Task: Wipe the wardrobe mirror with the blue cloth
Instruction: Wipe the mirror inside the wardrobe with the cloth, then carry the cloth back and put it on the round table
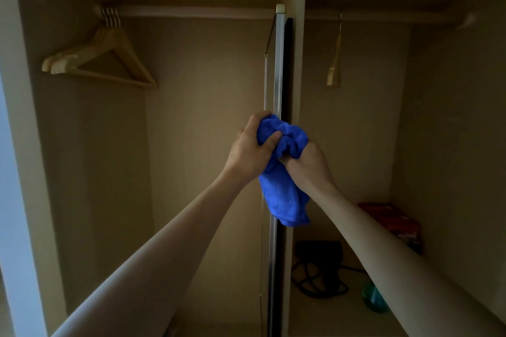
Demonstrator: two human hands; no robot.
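Blue cloth: bunched between both hands before the edge-on wardrobe mirror; left hand clenches its upper left, right hand grips it from the right; tail hangs below.

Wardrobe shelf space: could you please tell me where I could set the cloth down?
The right compartment floor is crowded: a black bag with cords, a red box at the back, a teal bottle in front. The left compartment, below the wooden hangers, shows only bare wall; its floor is hidden behind the arms.
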